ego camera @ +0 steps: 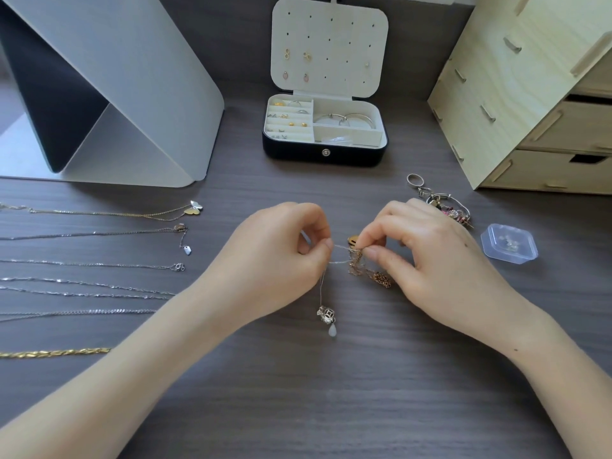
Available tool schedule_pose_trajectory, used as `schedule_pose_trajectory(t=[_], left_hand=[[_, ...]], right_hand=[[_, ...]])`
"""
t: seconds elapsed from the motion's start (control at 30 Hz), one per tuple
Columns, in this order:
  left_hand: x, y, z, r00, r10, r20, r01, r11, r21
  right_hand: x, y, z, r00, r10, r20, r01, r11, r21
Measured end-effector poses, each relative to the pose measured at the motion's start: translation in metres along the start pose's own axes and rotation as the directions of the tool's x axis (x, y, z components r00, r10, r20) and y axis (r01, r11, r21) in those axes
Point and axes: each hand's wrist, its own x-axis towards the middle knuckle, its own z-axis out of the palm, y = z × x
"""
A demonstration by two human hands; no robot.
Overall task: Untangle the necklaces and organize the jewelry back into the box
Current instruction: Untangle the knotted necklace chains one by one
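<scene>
- A grey folded stand (139, 94) fills the far left of a dark wood-grain table (298, 392).
- In front of it, untangled necklaces lie in near-parallel lines running off the left edge: a gold chain with butterfly pendants (193, 208), a chain with a small tag pendant (187, 250), a thin silver chain (99, 265) ending in a clasp, a doubled twisted silver chain (99, 289), a silver curb chain (82, 312) and, nearest the camera, a braided gold chain (56, 352).
- The left hand (281, 253) is held over the middle of the table, thumb and forefinger pressed together on a fine silver chain (337, 248); the other fingers are curled in.
- From that pinch a strand hangs down to a silver cage pendant (326, 314) with a pale drop stone (332, 332) beneath it.
- Beyond the hands, the jewelry box (324, 150) stands open, earrings pinned to its raised lid (331, 44), rings and studs in the left-hand slots, bangles (347, 119) in the right rear compartment.
- The right hand (430, 260) clamps thumb and fingertips on the other end of the stretched chain, where it meets a tangled knot of gold chains (361, 266); a gold disc (352, 240) shows just behind the fingers.
- Past the right hand's knuckles lie loose rings (414, 180) and a beaded charm bracelet (453, 210).
- A small clear plastic case (510, 241) sits near the bracelet, closed.
- A pale wooden drawer unit (530, 111) occupies the far right corner.
</scene>
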Motion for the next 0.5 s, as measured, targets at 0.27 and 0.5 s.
schedule_pose_trajectory(t=[0.27, 0.5], left_hand=[[0.002, 0.005, 0.003, 0.999, 0.019, 0.031, -0.012, 0.976, -0.217], [0.005, 0.004, 0.014, 0.994, -0.042, 0.104, 0.077, 0.930, -0.360]], right_hand=[[0.001, -0.001, 0.002, 0.991, -0.113, -0.071, 0.103, 0.985, -0.136], [0.001, 0.003, 0.001, 0.999, 0.027, -0.025, -0.026, 0.998, 0.049]])
